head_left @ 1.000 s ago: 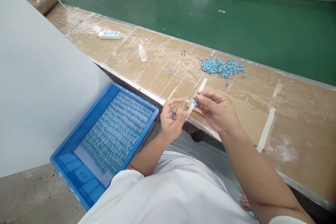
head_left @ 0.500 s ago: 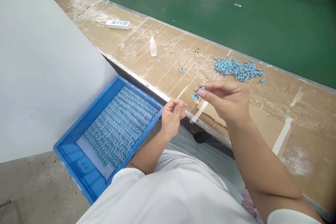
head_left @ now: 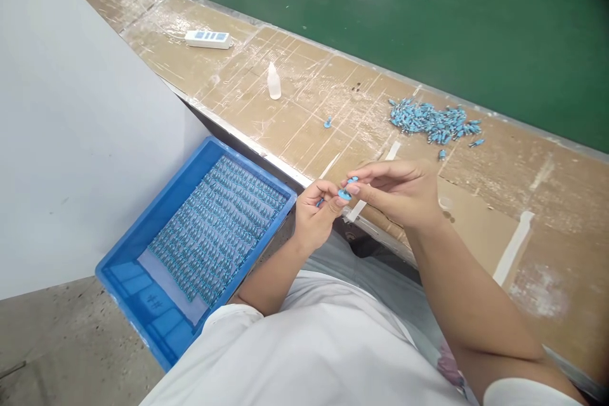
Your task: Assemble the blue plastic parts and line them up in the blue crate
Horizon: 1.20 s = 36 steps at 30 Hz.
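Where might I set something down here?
Bare: bench between white box and bottle; bench right of the rightmost tape, save a smudge. Crowded: around the blue pile, and where the left hand and right hand work.

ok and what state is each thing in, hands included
left hand: fingers curled over a blue piece
right hand: pinching a blue part
blue tray: holding rows of small parts
pile of blue parts: heaped loose
small bottle: standing upright, cap unclear
cardboard sheet: taped down
white block: lying flat
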### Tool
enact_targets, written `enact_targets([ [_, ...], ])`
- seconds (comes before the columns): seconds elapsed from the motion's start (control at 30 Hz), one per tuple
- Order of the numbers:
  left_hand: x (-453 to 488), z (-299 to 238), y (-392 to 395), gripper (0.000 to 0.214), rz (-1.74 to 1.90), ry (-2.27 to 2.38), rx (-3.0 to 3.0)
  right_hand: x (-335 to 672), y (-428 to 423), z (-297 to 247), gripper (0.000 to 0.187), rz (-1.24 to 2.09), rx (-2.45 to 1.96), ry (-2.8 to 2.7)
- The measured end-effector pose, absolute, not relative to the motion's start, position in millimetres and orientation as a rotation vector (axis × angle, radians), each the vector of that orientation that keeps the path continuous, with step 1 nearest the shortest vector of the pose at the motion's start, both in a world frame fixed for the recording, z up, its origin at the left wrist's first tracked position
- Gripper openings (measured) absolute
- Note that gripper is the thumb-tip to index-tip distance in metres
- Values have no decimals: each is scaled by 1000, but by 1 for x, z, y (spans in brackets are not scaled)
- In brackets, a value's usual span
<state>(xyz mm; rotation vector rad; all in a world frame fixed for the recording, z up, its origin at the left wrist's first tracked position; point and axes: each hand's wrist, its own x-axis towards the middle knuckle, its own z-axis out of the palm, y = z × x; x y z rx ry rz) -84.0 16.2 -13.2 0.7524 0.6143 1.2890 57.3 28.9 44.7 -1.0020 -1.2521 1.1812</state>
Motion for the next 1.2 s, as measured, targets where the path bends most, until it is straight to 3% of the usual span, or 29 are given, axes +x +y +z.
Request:
enact_targets([
  [0.13, -81, -14, 22, 37, 1289, 580, 693, 51, 40, 33, 22, 1131, -1044, -1157],
  [0.3, -84, -17, 40, 45, 1260, 617, 322, 54, 95, -11, 22, 724, -1220, -1025],
  [0.43, -92, -21, 50, 24, 1155, 648, 31, 68, 142, -50, 17, 520, -1525, -1219],
  [0.5, -95, -23, 52, 25, 1140, 678, -21, 72, 156, -63, 17, 439, -1641, -1325],
  [0.83, -98, -20, 55, 28, 1132, 582, -14, 75, 174, -88, 28, 476, -1661, -1375],
  [1.07, -97, -16, 52, 25, 1065, 591, 35, 66, 152, -64, 51, 405, -1589, -1312],
  [1.2, -96, 0, 42, 9, 1039, 595, 219, 81, 50, -2, 19, 342, -1483, -1340],
])
